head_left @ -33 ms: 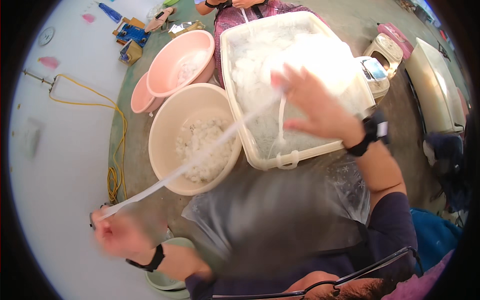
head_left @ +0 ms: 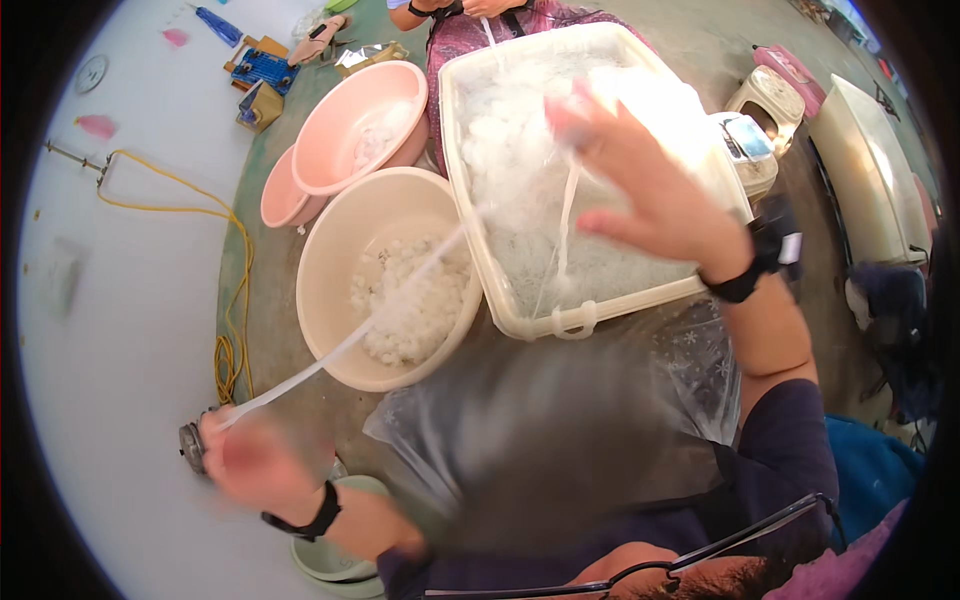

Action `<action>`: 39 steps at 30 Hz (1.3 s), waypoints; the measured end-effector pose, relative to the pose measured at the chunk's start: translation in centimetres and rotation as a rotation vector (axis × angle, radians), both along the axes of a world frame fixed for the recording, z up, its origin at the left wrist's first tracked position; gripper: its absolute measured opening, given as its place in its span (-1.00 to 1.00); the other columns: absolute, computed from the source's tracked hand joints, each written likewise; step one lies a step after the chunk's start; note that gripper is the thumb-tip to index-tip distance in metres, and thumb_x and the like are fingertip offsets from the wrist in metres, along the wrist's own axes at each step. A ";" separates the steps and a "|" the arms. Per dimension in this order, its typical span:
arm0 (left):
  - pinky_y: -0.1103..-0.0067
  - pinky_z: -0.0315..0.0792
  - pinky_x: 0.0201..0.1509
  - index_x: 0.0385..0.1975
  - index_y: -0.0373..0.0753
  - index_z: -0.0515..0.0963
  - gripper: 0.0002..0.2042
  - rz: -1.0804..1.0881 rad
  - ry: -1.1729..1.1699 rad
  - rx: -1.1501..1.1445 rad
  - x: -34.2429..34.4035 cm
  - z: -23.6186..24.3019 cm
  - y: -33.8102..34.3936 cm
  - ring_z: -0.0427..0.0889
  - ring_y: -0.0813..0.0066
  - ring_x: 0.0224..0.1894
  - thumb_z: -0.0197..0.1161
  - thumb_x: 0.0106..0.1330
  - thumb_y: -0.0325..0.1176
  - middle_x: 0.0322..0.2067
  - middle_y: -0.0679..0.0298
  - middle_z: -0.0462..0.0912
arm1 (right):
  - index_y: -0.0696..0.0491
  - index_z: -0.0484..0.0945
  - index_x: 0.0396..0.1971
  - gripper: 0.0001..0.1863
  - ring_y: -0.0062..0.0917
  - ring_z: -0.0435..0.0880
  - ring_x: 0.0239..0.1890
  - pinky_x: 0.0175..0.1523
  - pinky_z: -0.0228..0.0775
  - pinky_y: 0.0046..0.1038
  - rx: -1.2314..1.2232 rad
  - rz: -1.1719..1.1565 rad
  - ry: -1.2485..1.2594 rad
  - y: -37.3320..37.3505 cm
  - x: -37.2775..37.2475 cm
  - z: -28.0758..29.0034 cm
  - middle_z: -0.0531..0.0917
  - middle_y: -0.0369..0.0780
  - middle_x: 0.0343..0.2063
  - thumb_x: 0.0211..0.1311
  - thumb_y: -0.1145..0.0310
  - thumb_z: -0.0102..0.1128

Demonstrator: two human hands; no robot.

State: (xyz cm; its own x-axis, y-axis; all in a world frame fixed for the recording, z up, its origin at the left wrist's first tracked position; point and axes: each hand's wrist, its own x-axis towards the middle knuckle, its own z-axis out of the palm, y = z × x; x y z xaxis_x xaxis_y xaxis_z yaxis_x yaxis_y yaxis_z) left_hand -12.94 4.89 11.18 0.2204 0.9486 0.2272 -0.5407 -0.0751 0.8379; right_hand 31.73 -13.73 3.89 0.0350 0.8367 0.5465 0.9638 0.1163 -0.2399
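A long white strip (head_left: 350, 340) runs slantwise between my hands, stretched above the cream basin (head_left: 320, 250). Its lower end is in the closed fingers of my left hand (head_left: 262, 460), which carries a round dark metal piece (head_left: 192, 447) at its outer side. Over the large cream tub (head_left: 515, 325) is my right hand (head_left: 650, 185), its thumb held apart and its fingertips blurred. The strip's upper end fades out at those fingertips, and a thin white tail (head_left: 566, 225) hangs from them. White soft-looking clumps (head_left: 495, 135) fill much of the tub.
Small white lumps (head_left: 405, 310) lie in the cream basin. Two pink basins (head_left: 310, 165) stand beyond it. Across the tub sits another person (head_left: 470, 8), hands at a white strip. A yellow cord (head_left: 243, 290) hangs along the wall. Green basins (head_left: 345, 575) sit near my left forearm.
My right hand has moved slightly up and right over the tub. My left hand has shifted slightly to the right. The strip and its hanging tail have shifted with them.
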 end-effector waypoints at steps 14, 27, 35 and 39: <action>0.70 0.13 -0.52 0.47 -0.17 0.23 -0.19 -0.800 0.232 -0.326 16.8 -15.0 -8.9 0.14 0.69 -0.60 -0.30 0.53 0.41 -0.47 0.26 0.52 | -0.01 0.75 -0.25 -0.77 -0.19 0.49 0.33 0.41 0.24 -0.08 -0.400 0.358 0.229 -1.8 -5.3 -5.8 0.64 -0.09 0.18 0.37 0.21 0.18; 0.54 0.43 0.11 -0.18 -0.36 0.69 -0.80 -0.493 0.460 -0.055 17.1 -18.7 -7.5 0.60 0.48 -0.07 0.22 0.53 -0.34 -0.20 0.28 0.69 | 0.13 0.63 -0.37 -0.77 -0.38 0.53 -0.09 0.04 0.36 -0.35 -0.473 0.555 1.294 -2.2 -9.8 -10.1 0.59 -0.18 -0.25 0.41 0.30 0.14; 0.24 0.06 0.61 -0.03 -0.36 0.71 -0.72 -0.756 0.233 -0.401 17.3 -18.1 -8.1 0.36 0.26 0.48 0.25 0.53 -0.26 0.11 0.10 0.71 | 0.20 0.57 -0.10 -0.72 -0.06 0.58 -0.09 0.05 0.44 -0.16 -0.086 0.197 0.568 0.0 -13.0 -13.2 0.60 -0.03 -0.17 0.41 0.29 0.11; 0.17 0.11 0.59 -0.09 -0.30 0.74 -0.79 -0.868 0.426 -0.097 15.7 -15.5 -5.1 0.54 0.24 0.36 0.31 0.45 -0.32 -0.05 0.22 0.77 | 0.22 0.58 -0.27 -0.79 -0.04 0.61 -0.16 0.00 0.46 -0.13 -0.369 0.447 1.108 -0.7 -11.8 -10.4 0.61 -0.02 -0.25 0.35 0.37 0.08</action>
